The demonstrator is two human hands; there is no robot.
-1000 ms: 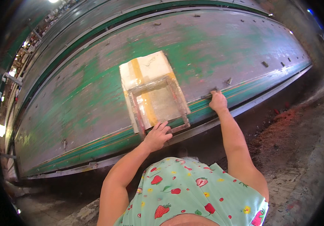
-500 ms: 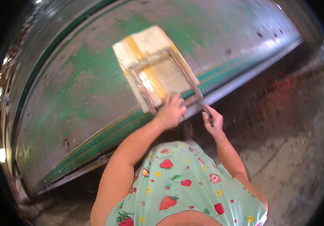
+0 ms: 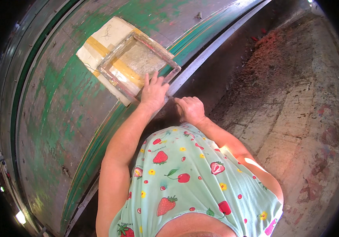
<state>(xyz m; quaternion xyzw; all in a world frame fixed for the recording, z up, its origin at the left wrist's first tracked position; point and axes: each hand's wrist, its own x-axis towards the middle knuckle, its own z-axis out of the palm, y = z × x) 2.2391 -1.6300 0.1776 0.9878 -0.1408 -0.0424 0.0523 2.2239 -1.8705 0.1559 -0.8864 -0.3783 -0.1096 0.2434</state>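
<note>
A wooden-edged rectangular frame [image 3: 138,63] lies on a cream sheet with yellow stripes [image 3: 106,37], near the front edge of a long worn green table [image 3: 59,118]. My left hand [image 3: 153,93] rests flat on the frame's near corner with its fingers spread, gripping nothing. My right hand [image 3: 191,110] is curled into a fist just off the table's edge, right of the left hand. I see nothing in it. Both forearms come up from my strawberry-print top.
A pale metal rail [image 3: 217,43] runs along the table's front edge. To the right lies a stained concrete floor [image 3: 295,118], with a reddish heap of debris [image 3: 264,59] by the table's base. Small fittings stick up from the tabletop.
My left hand has slid from the table's edge up onto the frame's corner. My right hand has come in from far right along the edge and closed beside the left. The view has swung.
</note>
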